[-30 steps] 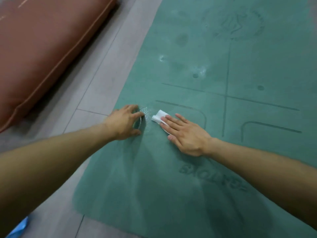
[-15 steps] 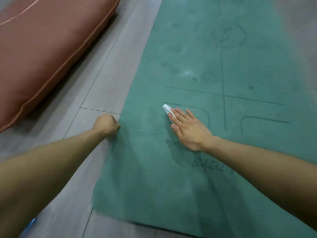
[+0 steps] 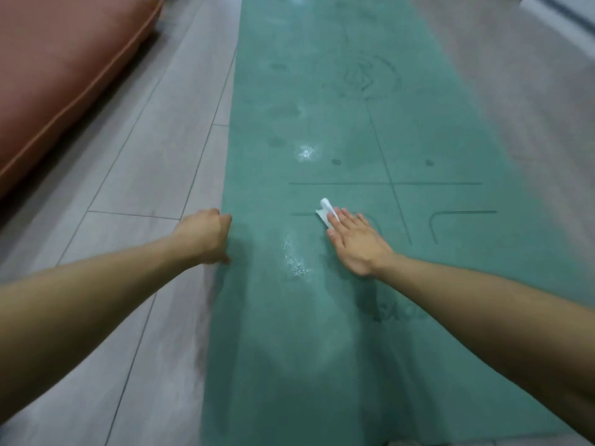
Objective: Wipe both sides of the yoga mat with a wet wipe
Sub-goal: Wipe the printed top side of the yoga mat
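Note:
A green yoga mat (image 3: 370,333) lies flat on the floor and runs away from me, with dark alignment lines and wet shiny patches. My right hand (image 3: 355,244) rests flat on the mat with straight fingers, pressing a folded white wet wipe (image 3: 325,211) that sticks out past the fingertips. My left hand (image 3: 206,235) sits at the mat's left edge with curled fingers gripping that edge.
Grey plank floor (image 3: 138,194) lies to the left of the mat and grey floor to the right. A reddish-brown cushion (image 3: 54,72) fills the far left. A pale object (image 3: 563,11) shows at the top right corner.
My left hand left the mat's surface and went to its left edge, curling round it. My right hand slid the wipe a little farther along the mat.

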`<state>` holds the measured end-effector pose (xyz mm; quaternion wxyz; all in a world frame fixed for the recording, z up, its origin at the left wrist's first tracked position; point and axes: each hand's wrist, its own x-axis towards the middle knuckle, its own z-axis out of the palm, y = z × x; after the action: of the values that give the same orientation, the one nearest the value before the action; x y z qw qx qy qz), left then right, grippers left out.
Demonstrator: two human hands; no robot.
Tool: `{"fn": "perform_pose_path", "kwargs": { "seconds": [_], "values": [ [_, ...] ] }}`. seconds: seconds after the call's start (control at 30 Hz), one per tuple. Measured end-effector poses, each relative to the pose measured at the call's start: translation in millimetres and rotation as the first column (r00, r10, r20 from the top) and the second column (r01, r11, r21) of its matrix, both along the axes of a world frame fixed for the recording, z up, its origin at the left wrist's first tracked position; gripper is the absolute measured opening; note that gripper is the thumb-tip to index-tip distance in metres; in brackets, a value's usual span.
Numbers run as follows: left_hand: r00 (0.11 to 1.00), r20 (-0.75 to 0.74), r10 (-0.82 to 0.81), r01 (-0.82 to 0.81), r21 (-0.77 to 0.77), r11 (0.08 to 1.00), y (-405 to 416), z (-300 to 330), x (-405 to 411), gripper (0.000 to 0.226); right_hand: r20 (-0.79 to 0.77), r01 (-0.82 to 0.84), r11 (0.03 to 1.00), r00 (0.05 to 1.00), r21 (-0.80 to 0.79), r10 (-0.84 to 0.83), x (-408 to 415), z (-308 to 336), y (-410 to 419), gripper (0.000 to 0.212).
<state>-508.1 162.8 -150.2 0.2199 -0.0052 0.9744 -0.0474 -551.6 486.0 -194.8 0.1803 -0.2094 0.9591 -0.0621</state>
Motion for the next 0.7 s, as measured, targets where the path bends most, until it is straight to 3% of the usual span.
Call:
{"fn": "perform_pose_path", "kwargs": {
  "seconds": [0.13, 0.23, 0.3, 0.4, 0.47, 0.53, 0.6, 0.63, 0.7],
  "values": [
    [0.996, 0.007, -0.092, 0.092, -0.003, 0.996, -0.9, 1.9, -26.4, 0.129, -0.033, 0.278, 0.956, 0.959, -0.090, -0.282, -42.6, -3.5, 21.6, 0.062],
    [0.996, 0.086, -0.036, 0.034, 0.029, 0.999, -6.2, -6.0, -36.8, 0.137, -0.212, 0.425, 0.901, 0.876, -0.090, -0.434, -77.5, -4.5, 39.0, 0.064],
    [0.994, 0.109, 0.015, -0.022, 0.063, 0.998, -6.6, -12.7, -40.0, 0.135, -0.253, 0.460, 0.885, 0.849, -0.078, -0.464, -86.4, -11.1, 36.1, 0.064],
    [0.998, 0.064, 0.012, -0.016, 0.071, 0.997, -7.0, -19.8, -45.5, 0.125, -0.163, 0.281, 0.956, 0.943, -0.085, -0.292, -56.2, -33.2, -11.4, 0.066],
    [1.000, 0.024, 0.007, -0.009, 0.092, 0.996, -6.9, -19.5, -45.6, 0.122, -0.133, -0.026, 0.990, 0.991, -0.136, 0.008, -12.7, -48.5, -63.2, 0.069],
    [1.000, -0.001, 0.024, -0.024, 0.106, 0.994, -6.7, -17.1, -45.0, 0.126, -0.123, -0.397, 0.901, 0.917, -0.173, 0.380, 24.4, -52.9, -100.9, 0.066],
    [1.000, 0.005, 0.019, -0.019, 0.111, 0.994, -7.7, -15.4, -44.3, 0.131, -0.136, -0.607, 0.780, 0.795, -0.154, 0.591, 22.3, -47.9, -97.0, 0.061],
    [1.000, 0.009, 0.009, -0.009, 0.115, 0.993, -8.8, -14.2, -44.1, 0.134, -0.185, -0.608, 0.784, 0.791, -0.128, 0.583, 4.2, -45.6, -81.0, 0.060],
    [1.000, 0.013, -0.001, -0.001, 0.138, 0.990, -12.1, -12.1, -43.6, 0.137, -0.240, -0.409, 0.908, 0.894, -0.088, 0.379, -45.1, -40.8, -36.5, 0.061]
  ]
}}
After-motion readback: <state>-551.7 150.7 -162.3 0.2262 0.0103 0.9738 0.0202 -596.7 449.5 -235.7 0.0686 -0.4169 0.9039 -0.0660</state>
